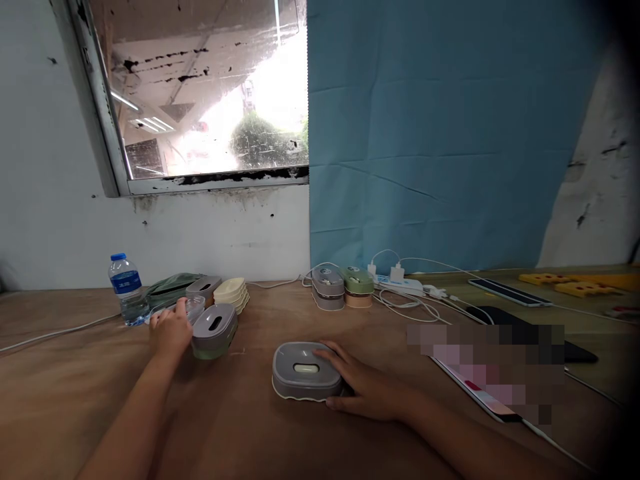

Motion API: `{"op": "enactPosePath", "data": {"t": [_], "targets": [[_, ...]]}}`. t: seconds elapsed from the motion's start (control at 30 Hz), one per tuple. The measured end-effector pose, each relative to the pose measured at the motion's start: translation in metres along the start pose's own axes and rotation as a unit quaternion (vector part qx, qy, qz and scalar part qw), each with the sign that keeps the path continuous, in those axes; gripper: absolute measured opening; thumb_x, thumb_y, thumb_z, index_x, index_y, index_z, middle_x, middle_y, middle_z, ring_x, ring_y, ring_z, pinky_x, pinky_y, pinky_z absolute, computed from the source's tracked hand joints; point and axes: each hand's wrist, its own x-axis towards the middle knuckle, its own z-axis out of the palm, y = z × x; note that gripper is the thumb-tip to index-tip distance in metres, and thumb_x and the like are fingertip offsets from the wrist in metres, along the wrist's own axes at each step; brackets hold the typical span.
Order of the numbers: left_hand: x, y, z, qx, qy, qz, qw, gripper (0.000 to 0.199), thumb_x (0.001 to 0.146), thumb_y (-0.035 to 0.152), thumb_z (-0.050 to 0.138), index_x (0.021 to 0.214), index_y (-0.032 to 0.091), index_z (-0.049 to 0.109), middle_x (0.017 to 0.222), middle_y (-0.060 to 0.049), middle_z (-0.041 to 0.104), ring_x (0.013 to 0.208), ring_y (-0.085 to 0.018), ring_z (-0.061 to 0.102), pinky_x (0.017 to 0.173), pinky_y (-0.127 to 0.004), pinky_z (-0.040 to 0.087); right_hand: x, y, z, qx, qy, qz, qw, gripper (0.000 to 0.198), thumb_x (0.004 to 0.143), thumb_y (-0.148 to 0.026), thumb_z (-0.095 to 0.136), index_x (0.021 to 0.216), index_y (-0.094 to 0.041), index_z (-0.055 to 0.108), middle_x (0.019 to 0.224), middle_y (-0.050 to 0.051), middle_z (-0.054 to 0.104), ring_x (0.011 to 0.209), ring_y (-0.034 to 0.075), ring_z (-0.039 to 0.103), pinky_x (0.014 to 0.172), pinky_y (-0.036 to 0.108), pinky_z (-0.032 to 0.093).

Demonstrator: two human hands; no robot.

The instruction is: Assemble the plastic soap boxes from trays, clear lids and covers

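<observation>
My right hand [367, 383] rests around the right end of a grey oval box [285, 379], fingers on its top and thumb at its front side. The box has a slot in its lid with a cream piece showing, and a wavy cream rim at its base. Farther off on the left, my left hand [171, 332] has its fingers curled over a clear plastic piece [196, 308], partly hidden by the hand. Right beside it stands another grey box [227, 320] with a dark slot and a green lower part. Cream wavy-edged trays [233, 293] are stacked behind.
A water bottle [129, 300] and a green pouch [170, 288] stand at the back left. Two closed boxes, grey [327, 290] and green-orange [359, 287], sit near the power strip [407, 287]. White cables, a phone [510, 292] and a partly blurred tablet [493, 400] lie on the right.
</observation>
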Motion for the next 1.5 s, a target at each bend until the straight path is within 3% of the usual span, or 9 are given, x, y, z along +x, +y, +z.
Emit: {"op": "enactPosePath", "data": {"t": [0.4, 0.6, 0.7, 0.8, 0.97, 1.07, 1.13, 1.3, 1.5], "targets": [[0.003, -0.007, 0.008, -0.08, 0.022, -0.03, 0.996, 0.041, 0.077, 0.019, 0.034, 0.117, 0.011, 0.038, 0.082, -0.012, 0.066, 0.085, -0.027, 0.058, 0.079, -0.039, 0.029, 0.001, 0.005, 0.004, 0.025, 0.032, -0.024, 0.999, 0.071, 0.07, -0.046, 0.057, 0.131, -0.027, 0.027, 0.14, 0.006, 0.014, 0.122, 0.028, 0.031, 0.098, 0.039, 0.03], [-0.001, -0.005, 0.005, -0.193, 0.139, -0.08, 0.968, 0.023, 0.078, 0.025, 0.04, 0.099, 0.015, 0.042, 0.084, -0.01, 0.065, 0.082, -0.024, 0.059, 0.085, -0.041, 0.031, 0.0, 0.004, 0.003, 0.017, 0.033, -0.028, 0.999, 0.07, 0.07, -0.046, 0.057, 0.13, -0.025, 0.028, 0.14, 0.007, 0.015, 0.122, 0.027, 0.031, 0.098, 0.038, 0.03], [-0.001, 0.008, -0.004, -0.356, 0.236, -0.117, 0.897, 0.019, 0.077, 0.029, 0.046, 0.09, 0.018, 0.039, 0.086, -0.008, 0.063, 0.076, -0.019, 0.059, 0.083, -0.039, 0.037, 0.001, 0.005, 0.004, 0.019, 0.032, -0.035, 0.999, 0.069, 0.071, -0.046, 0.057, 0.13, -0.026, 0.027, 0.14, 0.006, 0.014, 0.121, 0.027, 0.031, 0.098, 0.038, 0.03], [-0.002, 0.032, -0.018, -0.623, 0.236, -0.12, 0.736, 0.027, 0.071, 0.029, 0.055, 0.086, 0.021, 0.035, 0.087, -0.003, 0.06, 0.068, -0.013, 0.058, 0.069, -0.03, 0.044, 0.002, 0.006, 0.006, 0.019, 0.036, -0.041, 0.998, 0.07, 0.07, -0.046, 0.057, 0.13, -0.025, 0.027, 0.139, 0.007, 0.015, 0.121, 0.026, 0.032, 0.098, 0.038, 0.03], [-0.024, 0.077, -0.038, -0.885, -0.053, -0.133, 0.442, 0.034, 0.062, 0.026, 0.066, 0.078, 0.021, 0.037, 0.084, 0.002, 0.056, 0.053, -0.005, 0.05, 0.053, -0.022, 0.045, 0.004, 0.006, 0.007, 0.015, 0.052, -0.036, 0.998, 0.073, 0.068, -0.044, 0.06, 0.13, -0.025, 0.027, 0.139, 0.007, 0.018, 0.123, 0.027, 0.029, 0.099, 0.039, 0.028], [-0.043, 0.096, -0.041, -0.917, -0.202, -0.105, 0.329, 0.033, 0.062, 0.024, 0.068, 0.076, 0.02, 0.038, 0.08, 0.005, 0.053, 0.049, -0.002, 0.044, 0.047, -0.017, 0.04, 0.005, 0.003, 0.009, 0.021, 0.108, -0.044, 0.993, 0.083, 0.062, -0.043, 0.065, 0.132, -0.022, 0.025, 0.138, 0.01, 0.02, 0.125, 0.029, 0.023, 0.102, 0.042, 0.024], [-0.055, 0.107, -0.041, -0.911, -0.267, -0.087, 0.301, 0.031, 0.065, 0.024, 0.067, 0.076, 0.019, 0.039, 0.076, 0.006, 0.051, 0.047, -0.001, 0.042, 0.045, -0.016, 0.038, 0.006, -0.001, 0.012, 0.059, 0.171, -0.052, 0.982, 0.085, 0.062, -0.04, 0.066, 0.132, -0.02, 0.022, 0.136, 0.012, 0.025, 0.124, 0.029, 0.026, 0.102, 0.043, 0.024], [-0.077, 0.124, -0.04, -0.89, -0.337, -0.032, 0.305, 0.029, 0.07, 0.027, 0.064, 0.077, 0.021, 0.037, 0.075, 0.008, 0.049, 0.048, -0.004, 0.05, 0.049, -0.021, 0.043, 0.011, -0.015, 0.024, 0.269, 0.288, -0.065, 0.917, 0.081, 0.073, -0.042, 0.057, 0.133, -0.022, 0.008, 0.118, 0.012, 0.047, 0.112, 0.024, 0.043, 0.098, 0.044, 0.03], [-0.087, 0.127, -0.043, -0.837, -0.44, 0.066, 0.32, 0.033, 0.068, 0.023, 0.066, 0.095, 0.02, 0.047, 0.082, 0.003, 0.051, 0.066, -0.014, 0.063, 0.066, -0.028, 0.048, 0.01, -0.026, 0.03, 0.282, 0.313, -0.055, 0.905, 0.116, 0.055, -0.047, 0.072, 0.134, -0.024, -0.009, 0.139, 0.013, 0.019, 0.124, 0.027, 0.027, 0.099, 0.043, 0.029]]}}
